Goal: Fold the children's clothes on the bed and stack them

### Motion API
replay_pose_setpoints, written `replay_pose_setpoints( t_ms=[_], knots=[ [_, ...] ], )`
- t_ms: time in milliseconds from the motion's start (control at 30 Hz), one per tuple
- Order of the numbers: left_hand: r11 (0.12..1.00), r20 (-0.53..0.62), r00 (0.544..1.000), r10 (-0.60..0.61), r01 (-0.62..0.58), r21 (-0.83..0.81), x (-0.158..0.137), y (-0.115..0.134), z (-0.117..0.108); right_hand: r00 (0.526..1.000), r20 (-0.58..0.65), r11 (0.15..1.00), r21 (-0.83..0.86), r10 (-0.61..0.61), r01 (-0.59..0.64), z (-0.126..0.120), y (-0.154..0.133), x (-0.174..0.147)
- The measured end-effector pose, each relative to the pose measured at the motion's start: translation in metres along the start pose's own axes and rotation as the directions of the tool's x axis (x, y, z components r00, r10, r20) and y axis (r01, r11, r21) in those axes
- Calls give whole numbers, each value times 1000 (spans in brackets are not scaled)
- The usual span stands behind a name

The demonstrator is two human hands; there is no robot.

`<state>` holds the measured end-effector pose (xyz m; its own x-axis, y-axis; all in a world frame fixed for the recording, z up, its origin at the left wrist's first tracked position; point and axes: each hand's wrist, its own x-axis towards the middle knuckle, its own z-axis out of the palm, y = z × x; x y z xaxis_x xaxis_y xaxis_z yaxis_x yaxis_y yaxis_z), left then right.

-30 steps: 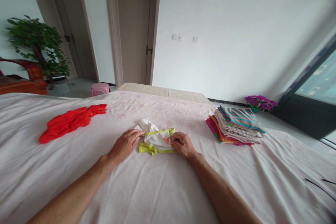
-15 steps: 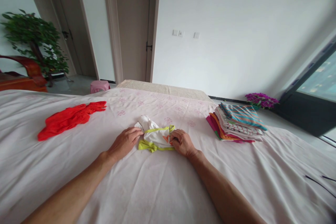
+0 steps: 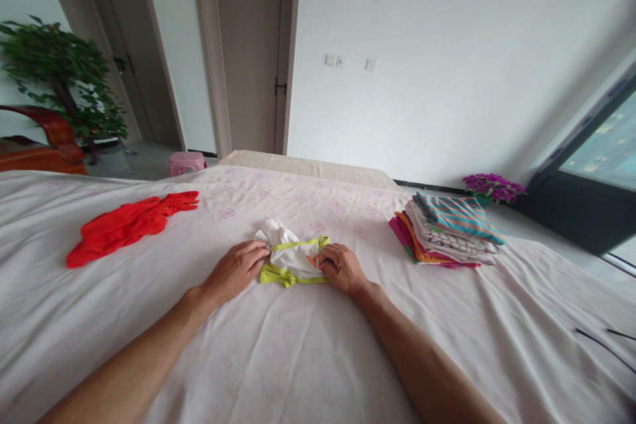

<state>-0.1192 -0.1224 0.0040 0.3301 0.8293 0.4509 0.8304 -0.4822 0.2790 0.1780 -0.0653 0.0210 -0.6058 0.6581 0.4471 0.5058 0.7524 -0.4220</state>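
Note:
A small white garment with lime-green trim [image 3: 294, 256] lies crumpled on the bed sheet [image 3: 278, 344], in front of me. An orange print shows on it near its right end. My right hand [image 3: 344, 267] is closed on that right end, fingers curled into the cloth. At the opposite end, my left hand [image 3: 243, 264] pinches the left edge with its fingers together; its thumb is mostly hidden. Off to the left a crumpled red garment [image 3: 132, 226] lies by itself, apart from both hands.
On the right stands a stack of folded clothes [image 3: 447, 232], with a striped blue-grey piece on top. Dark cords [image 3: 603, 344] lie at the right edge. Beyond the bed are a pink stool [image 3: 187, 163], a leafy plant [image 3: 59, 73] and purple flowers [image 3: 491, 187].
Both hands keep their hold on the white garment, which lies almost as before. The whole view has shifted very slightly.

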Motion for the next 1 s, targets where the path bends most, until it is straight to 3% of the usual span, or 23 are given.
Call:
replay_pose_setpoints(
  t_ms=[367, 533, 767, 1000],
  knots=[
    [978, -22, 994, -107, 109, 180, 3, 2, -7, 1000, -16, 1000, 15, -9, 9, 0, 0, -2],
    [970, -57, 981, -187, 193, 147, 1, -4, -6, 1000, -18, 1000, 8, -4, 4, -1, 0, -2],
    [963, -42, 987, -154, 159, 216, 1, -5, -2, 1000, -19, 1000, 0, -1, 1, 0, -1, -2],
    [953, -32, 978, -205, 207, 220, 7, 0, -7, 1000, -17, 1000, -3, 6, -6, 0, -3, -2]
  ],
)
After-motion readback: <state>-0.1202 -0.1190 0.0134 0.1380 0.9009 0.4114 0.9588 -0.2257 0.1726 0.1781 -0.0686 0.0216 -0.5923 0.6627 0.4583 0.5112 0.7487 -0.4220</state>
